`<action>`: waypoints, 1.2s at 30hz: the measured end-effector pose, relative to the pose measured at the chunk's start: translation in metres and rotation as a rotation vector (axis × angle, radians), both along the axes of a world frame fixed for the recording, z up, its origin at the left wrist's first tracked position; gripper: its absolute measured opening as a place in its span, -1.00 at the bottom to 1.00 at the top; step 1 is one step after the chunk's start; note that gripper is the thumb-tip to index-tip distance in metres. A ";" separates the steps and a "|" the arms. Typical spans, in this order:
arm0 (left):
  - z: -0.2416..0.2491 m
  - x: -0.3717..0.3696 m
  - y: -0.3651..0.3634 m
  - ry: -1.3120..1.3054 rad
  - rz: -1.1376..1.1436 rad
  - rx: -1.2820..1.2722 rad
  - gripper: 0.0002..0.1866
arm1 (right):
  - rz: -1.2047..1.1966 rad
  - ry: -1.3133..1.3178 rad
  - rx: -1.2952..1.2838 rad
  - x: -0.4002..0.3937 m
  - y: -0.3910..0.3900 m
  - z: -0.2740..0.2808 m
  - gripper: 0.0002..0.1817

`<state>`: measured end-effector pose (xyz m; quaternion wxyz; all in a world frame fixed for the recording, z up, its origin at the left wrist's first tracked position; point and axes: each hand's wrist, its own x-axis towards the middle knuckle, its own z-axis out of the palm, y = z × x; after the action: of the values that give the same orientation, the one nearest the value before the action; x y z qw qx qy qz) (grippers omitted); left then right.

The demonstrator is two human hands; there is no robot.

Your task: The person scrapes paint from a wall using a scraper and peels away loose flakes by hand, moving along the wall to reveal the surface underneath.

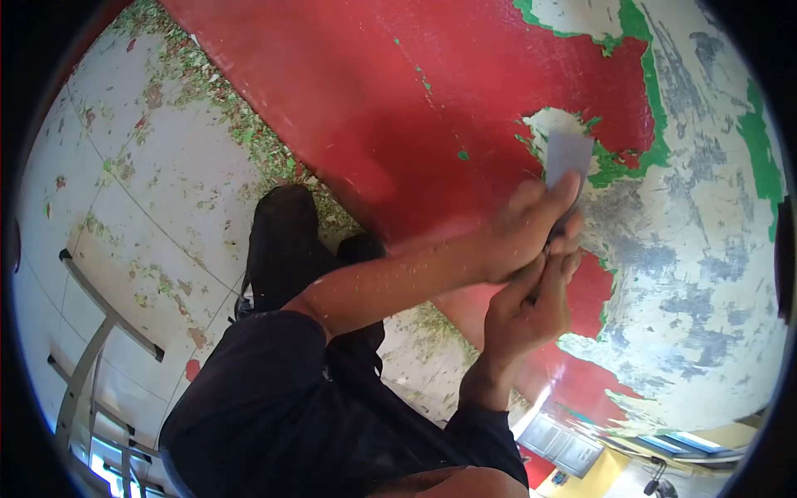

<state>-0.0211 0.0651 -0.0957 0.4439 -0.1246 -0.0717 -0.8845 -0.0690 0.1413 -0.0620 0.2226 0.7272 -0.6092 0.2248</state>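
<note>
A paint scraper with a flat grey blade [569, 156] rests against the edge of a pale bare patch on the red painted wall [365, 100]. My left hand [535, 220] is closed round its dark handle, with the thumb extended toward the blade. Just below, my right hand [531, 311] is closed at the lower end of the handle, its fingers bunched against my left hand. The handle is mostly hidden by my fingers. Around the blade, green paint [610, 170] shows as a ragged border between the red coat and the stripped white and grey surface [681, 274].
Paint flakes and debris [241, 116] lie along the foot of the wall and over the tiled floor [108, 174]. My dark shoe [282, 216] stands close to the wall. A metal-legged frame [87, 365] is at the left. A yellow wall area [604, 475] shows at lower right.
</note>
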 end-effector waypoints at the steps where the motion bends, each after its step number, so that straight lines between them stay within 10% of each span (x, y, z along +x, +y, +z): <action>1: 0.003 0.008 -0.008 0.000 -0.009 0.000 -0.43 | -0.047 -0.039 -0.009 0.005 0.000 -0.002 -0.73; 36: -0.002 0.049 -0.023 -0.380 0.110 0.037 -0.51 | 0.153 -0.015 -0.152 0.037 -0.043 -0.034 -0.68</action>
<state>0.0281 0.0418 -0.0979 0.4720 0.0569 -0.1449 -0.8678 -0.0322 0.0986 -0.0961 0.2547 0.7508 -0.5349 0.2920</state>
